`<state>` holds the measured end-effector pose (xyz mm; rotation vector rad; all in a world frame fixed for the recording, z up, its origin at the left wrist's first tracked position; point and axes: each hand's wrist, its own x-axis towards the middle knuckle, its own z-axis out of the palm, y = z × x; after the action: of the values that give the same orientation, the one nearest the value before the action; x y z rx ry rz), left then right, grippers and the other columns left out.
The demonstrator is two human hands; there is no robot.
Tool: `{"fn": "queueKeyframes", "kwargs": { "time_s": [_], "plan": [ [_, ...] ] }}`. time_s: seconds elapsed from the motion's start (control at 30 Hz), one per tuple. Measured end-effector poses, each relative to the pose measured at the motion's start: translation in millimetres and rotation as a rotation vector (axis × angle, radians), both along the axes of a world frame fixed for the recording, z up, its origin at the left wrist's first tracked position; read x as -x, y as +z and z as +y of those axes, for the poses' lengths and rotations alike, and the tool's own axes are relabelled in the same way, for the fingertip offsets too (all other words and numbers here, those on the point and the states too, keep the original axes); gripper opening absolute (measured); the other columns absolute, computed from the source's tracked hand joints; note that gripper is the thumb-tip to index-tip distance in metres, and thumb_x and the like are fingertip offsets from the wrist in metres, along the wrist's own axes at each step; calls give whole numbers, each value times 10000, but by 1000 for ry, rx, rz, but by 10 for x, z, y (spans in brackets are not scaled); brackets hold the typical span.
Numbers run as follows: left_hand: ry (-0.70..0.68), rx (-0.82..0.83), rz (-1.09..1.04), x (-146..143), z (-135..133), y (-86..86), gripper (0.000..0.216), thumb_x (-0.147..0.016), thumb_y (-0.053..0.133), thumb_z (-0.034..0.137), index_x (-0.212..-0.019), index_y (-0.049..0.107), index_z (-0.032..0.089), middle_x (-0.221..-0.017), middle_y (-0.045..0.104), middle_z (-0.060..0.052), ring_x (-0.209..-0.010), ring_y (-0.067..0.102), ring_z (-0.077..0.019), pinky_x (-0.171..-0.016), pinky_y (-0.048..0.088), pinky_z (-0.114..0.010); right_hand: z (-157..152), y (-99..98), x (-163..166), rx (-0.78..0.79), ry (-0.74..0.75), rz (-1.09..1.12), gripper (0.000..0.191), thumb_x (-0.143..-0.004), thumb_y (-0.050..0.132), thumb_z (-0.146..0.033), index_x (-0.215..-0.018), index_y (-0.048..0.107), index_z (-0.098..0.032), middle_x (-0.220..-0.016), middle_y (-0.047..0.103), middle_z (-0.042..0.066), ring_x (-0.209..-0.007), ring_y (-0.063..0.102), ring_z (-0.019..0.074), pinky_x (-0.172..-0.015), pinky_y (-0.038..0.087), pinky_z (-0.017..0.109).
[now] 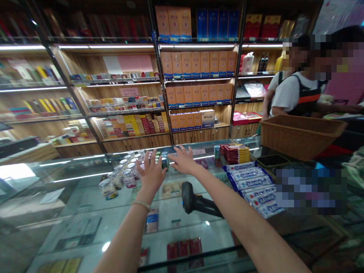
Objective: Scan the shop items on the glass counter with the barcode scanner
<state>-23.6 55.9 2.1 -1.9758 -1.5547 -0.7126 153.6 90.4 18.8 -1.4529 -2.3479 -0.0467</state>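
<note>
Both my arms stretch forward over a glass display counter [119, 223]. My left hand [150, 172], fingers spread, is beside a cluster of small clear jars with pale lids [130, 178]. My right hand [184, 161] is also open, its fingers pointing left towards small dark green containers [165, 161] between the two hands. Neither hand visibly holds anything; whether the fingertips touch the containers I cannot tell. A black handheld barcode scanner [189, 199] lies on the glass below my right hand, its handle partly hidden by my forearm.
Blue-and-white wrapped packs [250, 182] lie to the right, with red and yellow packets [236, 153] stacked behind them. A wicker basket [301, 134] stands at the right, near two people in aprons. Shelves of orange boxes [196, 94] line the back wall.
</note>
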Motion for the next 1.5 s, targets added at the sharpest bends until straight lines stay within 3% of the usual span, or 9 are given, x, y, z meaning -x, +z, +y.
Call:
{"fn": "queueKeyframes", "kwargs": {
  "time_s": [0.2, 0.47, 0.8, 1.0, 1.27, 1.5],
  "plan": [
    [-16, 7, -23, -2, -1, -4, 402, -852, 639, 212, -1250, 693, 229, -1650, 377, -140, -1554, 228, -397, -1215, 21, -723, 89, -12, 116, -33, 22, -8, 474, -983, 602, -440, -1449, 552, -374, -1692, 272, 106, -1583, 124, 345, -1206, 97, 717],
    [22, -8, -36, -4, -6, 12, 284, -861, 611, 203, -1112, 743, 219, -1632, 416, -112, -1550, 235, -393, -1213, 50, -724, 76, 64, 225, -73, 26, 55, 309, -920, 706, -400, -1206, 727, -284, -1653, 351, 104, -1572, 158, 339, -1216, 108, 683],
    [20, -30, -86, 25, 2, 41, 184, -848, 621, 214, -964, 763, 226, -1616, 443, -109, -1537, 257, -396, -1198, 50, -737, 125, 53, 367, -107, 63, 41, 196, -892, 731, -336, -1045, 750, -215, -1639, 373, 112, -1568, 159, 324, -1225, 85, 656],
    [1, -7, -120, 6, -34, 69, 165, -835, 673, 235, -971, 765, 243, -1624, 429, -104, -1539, 251, -400, -1202, 22, -733, 53, 17, 280, -117, 45, 30, 201, -917, 700, -328, -1081, 742, -219, -1647, 359, 105, -1571, 139, 317, -1226, 79, 659],
    [-31, 47, -74, -146, -157, 130, 164, -870, 700, 295, -1006, 780, 252, -1615, 443, -107, -1524, 285, -409, -1191, 91, -746, -154, 36, 26, -113, -6, 50, 194, -940, 683, -366, -1075, 745, -241, -1650, 362, 92, -1568, 163, 315, -1218, 102, 662],
    [-103, -3, -76, -253, -224, 119, 165, -897, 668, 329, -1000, 782, 267, -1594, 476, -94, -1512, 304, -406, -1192, 95, -736, -347, 91, -172, -149, -38, 96, 172, -942, 677, -350, -1073, 751, -266, -1644, 377, 76, -1560, 179, 305, -1209, 115, 663]
  ]
}}
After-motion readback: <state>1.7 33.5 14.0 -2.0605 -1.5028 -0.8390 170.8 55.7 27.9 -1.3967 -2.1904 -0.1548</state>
